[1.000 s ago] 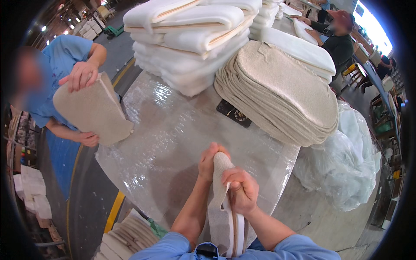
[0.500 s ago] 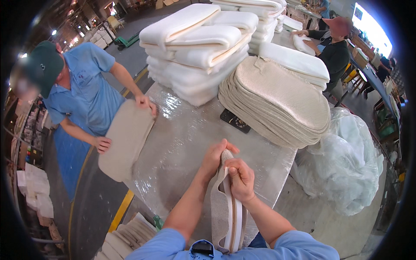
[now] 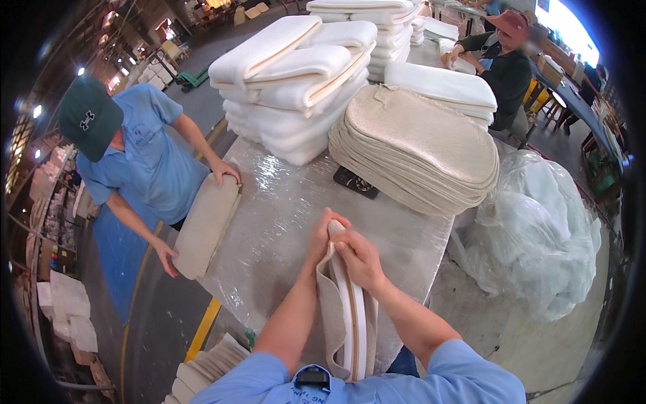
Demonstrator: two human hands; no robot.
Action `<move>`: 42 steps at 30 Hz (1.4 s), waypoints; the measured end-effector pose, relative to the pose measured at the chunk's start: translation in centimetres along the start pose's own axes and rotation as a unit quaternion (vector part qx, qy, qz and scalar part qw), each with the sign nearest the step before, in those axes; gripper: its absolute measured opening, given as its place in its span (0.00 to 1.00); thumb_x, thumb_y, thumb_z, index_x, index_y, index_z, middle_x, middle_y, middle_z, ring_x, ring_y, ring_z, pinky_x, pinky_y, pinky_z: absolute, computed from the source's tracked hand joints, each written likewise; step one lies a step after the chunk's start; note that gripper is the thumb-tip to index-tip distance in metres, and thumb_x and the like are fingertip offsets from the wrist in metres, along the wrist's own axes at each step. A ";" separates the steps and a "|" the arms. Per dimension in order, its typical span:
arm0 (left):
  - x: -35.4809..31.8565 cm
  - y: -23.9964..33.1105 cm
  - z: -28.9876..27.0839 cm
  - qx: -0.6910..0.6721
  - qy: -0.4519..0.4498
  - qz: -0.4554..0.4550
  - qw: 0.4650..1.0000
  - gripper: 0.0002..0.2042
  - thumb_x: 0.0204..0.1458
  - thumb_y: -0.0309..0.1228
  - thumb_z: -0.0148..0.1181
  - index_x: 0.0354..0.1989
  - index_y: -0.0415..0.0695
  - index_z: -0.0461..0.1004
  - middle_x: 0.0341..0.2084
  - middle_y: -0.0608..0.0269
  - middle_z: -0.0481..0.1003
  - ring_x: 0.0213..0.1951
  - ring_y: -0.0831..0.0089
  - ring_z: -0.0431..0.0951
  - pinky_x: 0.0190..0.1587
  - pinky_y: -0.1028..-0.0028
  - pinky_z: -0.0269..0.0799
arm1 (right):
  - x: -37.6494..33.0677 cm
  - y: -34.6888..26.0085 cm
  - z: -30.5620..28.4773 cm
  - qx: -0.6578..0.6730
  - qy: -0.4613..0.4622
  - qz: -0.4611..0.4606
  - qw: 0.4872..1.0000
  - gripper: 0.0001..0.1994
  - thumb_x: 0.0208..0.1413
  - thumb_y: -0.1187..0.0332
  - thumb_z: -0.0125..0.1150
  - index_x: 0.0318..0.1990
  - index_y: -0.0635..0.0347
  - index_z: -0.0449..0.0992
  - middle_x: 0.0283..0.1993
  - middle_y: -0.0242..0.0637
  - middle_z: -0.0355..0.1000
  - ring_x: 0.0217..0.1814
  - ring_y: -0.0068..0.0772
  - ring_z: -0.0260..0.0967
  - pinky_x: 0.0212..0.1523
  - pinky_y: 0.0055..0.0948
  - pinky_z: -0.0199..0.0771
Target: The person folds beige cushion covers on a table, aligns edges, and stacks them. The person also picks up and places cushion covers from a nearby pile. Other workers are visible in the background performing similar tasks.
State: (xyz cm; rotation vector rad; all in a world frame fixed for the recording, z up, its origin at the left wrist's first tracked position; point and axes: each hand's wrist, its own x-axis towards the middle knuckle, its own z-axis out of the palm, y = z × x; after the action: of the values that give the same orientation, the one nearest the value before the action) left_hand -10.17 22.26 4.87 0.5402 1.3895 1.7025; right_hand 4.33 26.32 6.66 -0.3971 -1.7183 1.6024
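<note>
Upright before my body, at the near side of the plastic-covered table [image 3: 269, 222], stands a beige fabric cushion cover [image 3: 330, 316] with a long open side. White padding [image 3: 346, 296] with a thin tan layer through its middle shows in that opening. My left hand [image 3: 321, 237] wraps the far end of the cover from the left, its fingers partly hidden. Closed on the same end from the right is my right hand [image 3: 358, 257], thumb on top near the opening's edge.
Beyond my hands lie a stack of beige covers [image 3: 424, 135], a small black object [image 3: 355, 182] and folded white padding [image 3: 289, 74]. A co-worker [image 3: 145, 141] at left handles a beige cushion [image 3: 210, 229]. Clear plastic sheeting [image 3: 531, 236] is heaped at right; another person [image 3: 501, 67] works behind.
Both my hands keep their grip on the cover's far end and have shifted slightly left and up in view. The left co-worker's cushion has tilted, and one hand there has slid lower.
</note>
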 end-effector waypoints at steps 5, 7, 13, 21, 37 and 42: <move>-1.4 0.0 -0.6 -0.136 0.043 -0.054 0.988 0.22 0.74 0.51 0.47 0.53 0.45 0.77 0.43 0.65 0.76 0.44 0.74 0.77 0.52 0.70 0.75 | 1.5 1.4 -2.7 0.332 0.043 0.138 0.932 0.17 0.78 0.60 0.48 0.61 0.57 0.79 0.62 0.33 0.77 0.55 0.30 0.75 0.58 0.30 0.73; -2.3 -0.1 -0.9 -0.103 0.038 -0.033 0.993 0.22 0.74 0.48 0.47 0.64 0.47 0.74 0.56 0.65 0.76 0.54 0.74 0.77 0.60 0.71 0.75 | 3.2 2.7 -4.0 0.290 0.055 0.164 0.941 0.18 0.78 0.59 0.49 0.65 0.55 0.76 0.65 0.33 0.76 0.56 0.30 0.75 0.58 0.33 0.72; -4.1 -0.7 0.9 -0.072 0.008 -0.018 0.997 0.30 0.74 0.49 0.47 0.78 0.46 0.61 0.74 0.64 0.64 0.72 0.69 0.65 0.73 0.69 0.61 | 4.9 5.2 -2.8 0.143 -0.046 0.249 0.957 0.22 0.79 0.53 0.44 0.70 0.53 0.73 0.62 0.33 0.76 0.61 0.29 0.71 0.62 0.33 0.71; -15.2 -6.4 1.0 0.168 -0.055 0.021 0.984 0.34 0.76 0.52 0.40 0.82 0.43 0.51 0.82 0.50 0.45 0.80 0.59 0.50 0.80 0.62 0.44 | 6.3 2.7 -5.0 0.187 -0.087 0.359 0.910 0.30 0.74 0.39 0.46 0.61 0.56 0.77 0.49 0.41 0.79 0.51 0.34 0.76 0.59 0.37 0.77; -27.9 -6.4 -7.9 -0.214 0.235 -0.191 0.929 0.30 0.72 0.52 0.51 0.68 0.38 0.70 0.64 0.52 0.75 0.65 0.59 0.74 0.69 0.56 0.68 | -7.1 -0.5 -20.7 -0.274 -0.018 0.344 0.898 0.30 0.68 0.43 0.62 0.64 0.60 0.75 0.50 0.37 0.79 0.50 0.32 0.75 0.49 0.32 0.76; -29.4 2.5 -11.9 -0.029 0.253 0.021 0.967 0.25 0.74 0.47 0.49 0.57 0.35 0.78 0.51 0.57 0.81 0.52 0.65 0.80 0.59 0.62 0.73 | -12.1 -3.8 -14.5 -0.030 0.095 0.200 0.975 0.24 0.77 0.45 0.48 0.52 0.60 0.76 0.39 0.25 0.71 0.36 0.16 0.64 0.33 0.21 0.64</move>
State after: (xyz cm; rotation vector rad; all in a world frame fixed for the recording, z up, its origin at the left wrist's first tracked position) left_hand -4.11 -8.71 9.00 0.0968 1.6787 1.9971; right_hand 23.51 28.07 5.80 -0.9447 -1.6117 1.7241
